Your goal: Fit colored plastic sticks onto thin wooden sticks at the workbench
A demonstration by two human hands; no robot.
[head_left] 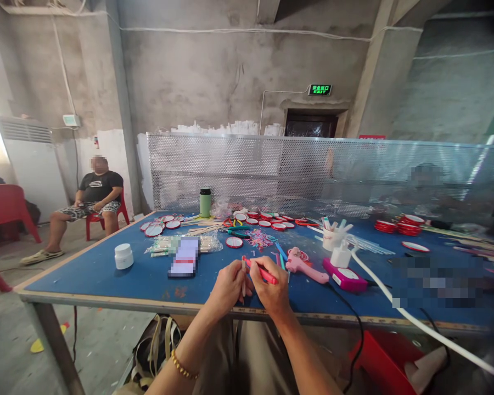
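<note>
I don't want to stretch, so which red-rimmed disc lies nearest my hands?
The lone disc straight beyond your left hand, right of the phone; the others lie farther back or far right.

Head-worn view, facing forward, angled down

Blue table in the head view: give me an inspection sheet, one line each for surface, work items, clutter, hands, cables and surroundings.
Surface: blue table, reddish-brown marks towards the front edge.
Work items: red pen-like tool and pale stick, both in hand.
Clutter: red-rimmed discs, phone, white jar, green bottle, pink gun-shaped tool.
Hands: left hand holds the pale stick; right hand grips the red pen-like tool.
Cables: white cable and black cable both run over the front edge.
Surroundings: perforated screen behind, seated person at left, exit sign on the wall.
</note>
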